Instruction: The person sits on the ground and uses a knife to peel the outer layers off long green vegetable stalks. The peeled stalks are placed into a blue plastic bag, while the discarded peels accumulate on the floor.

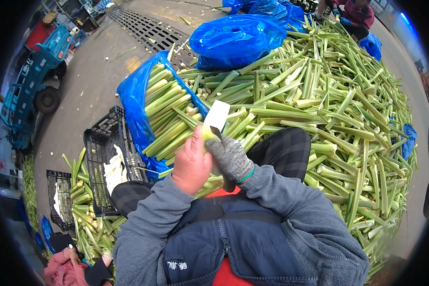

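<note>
My bare left hand (193, 161) grips a pale green stalk (209, 133), likely water bamboo, in front of my lap. My right hand (232, 157), in a grey knit glove, meets it and holds what looks like a broad-bladed knife; its flat blade (218, 114), glaring white with a dark corner, points away from me. The fingers hide most of the stalk and the grip. Just beyond my left hand, a blue plastic bag (132, 96) holds trimmed green stalks (168, 103) laid side by side. A large heap of cut leaf stalks (343, 107) spreads to the right.
A black plastic crate (93, 153) with peeled white stems (115, 169) stands left of my knee, beside a smaller crate (62, 200). Full blue bags (236, 39) lie ahead. One person (357, 16) crouches at the top right, another (66, 264) at the lower left. A teal cargo tricycle (32, 82) stands left.
</note>
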`<state>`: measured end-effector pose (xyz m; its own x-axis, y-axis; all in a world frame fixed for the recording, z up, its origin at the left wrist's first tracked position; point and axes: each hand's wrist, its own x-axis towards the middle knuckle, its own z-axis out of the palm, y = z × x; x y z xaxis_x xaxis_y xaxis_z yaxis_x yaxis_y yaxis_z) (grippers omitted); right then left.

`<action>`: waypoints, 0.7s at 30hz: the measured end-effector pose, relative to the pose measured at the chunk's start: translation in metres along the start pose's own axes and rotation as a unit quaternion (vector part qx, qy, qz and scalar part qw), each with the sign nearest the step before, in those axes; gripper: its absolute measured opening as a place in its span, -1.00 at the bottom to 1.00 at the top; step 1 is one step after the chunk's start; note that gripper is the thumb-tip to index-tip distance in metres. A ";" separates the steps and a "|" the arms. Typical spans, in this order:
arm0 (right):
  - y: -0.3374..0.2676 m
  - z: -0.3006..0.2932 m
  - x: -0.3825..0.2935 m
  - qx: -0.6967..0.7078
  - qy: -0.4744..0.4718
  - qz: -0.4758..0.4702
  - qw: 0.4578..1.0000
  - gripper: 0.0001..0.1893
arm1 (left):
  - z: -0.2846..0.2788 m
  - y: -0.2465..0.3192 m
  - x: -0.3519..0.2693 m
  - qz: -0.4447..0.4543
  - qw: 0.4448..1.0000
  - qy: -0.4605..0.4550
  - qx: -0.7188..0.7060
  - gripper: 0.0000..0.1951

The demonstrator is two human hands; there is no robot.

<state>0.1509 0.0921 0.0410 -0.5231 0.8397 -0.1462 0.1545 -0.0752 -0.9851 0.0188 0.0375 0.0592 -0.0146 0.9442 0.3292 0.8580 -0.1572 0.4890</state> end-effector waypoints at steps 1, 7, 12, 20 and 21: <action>0.000 0.003 0.001 -0.013 -0.004 0.014 1.000 -0.64 | 0.003 0.000 -0.001 0.004 1.000 0.008 0.017 -0.26; 0.018 0.008 0.013 -0.108 -0.025 -0.026 0.994 -0.71 | 0.026 -0.020 -0.001 0.080 0.990 0.046 0.111 -0.25; 0.013 -0.022 0.008 0.065 -0.092 0.138 0.984 -0.63 | 0.028 -0.046 -0.001 0.012 0.994 -0.045 -0.099 -0.34; 0.010 -0.058 0.019 0.215 0.059 0.080 0.972 -0.70 | 0.015 -0.016 -0.006 -0.073 0.975 -0.178 -0.110 -0.63; 0.006 -0.058 0.019 0.200 0.056 0.082 0.975 -0.71 | 0.018 -0.015 -0.008 0.013 0.993 -0.111 0.041 -0.63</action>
<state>0.1908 0.1390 0.0373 -0.4207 0.8504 -0.3160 -0.1232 -0.3986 -0.9088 0.0153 0.0372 0.0350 0.1144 0.9820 0.1500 0.8956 -0.1673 0.4121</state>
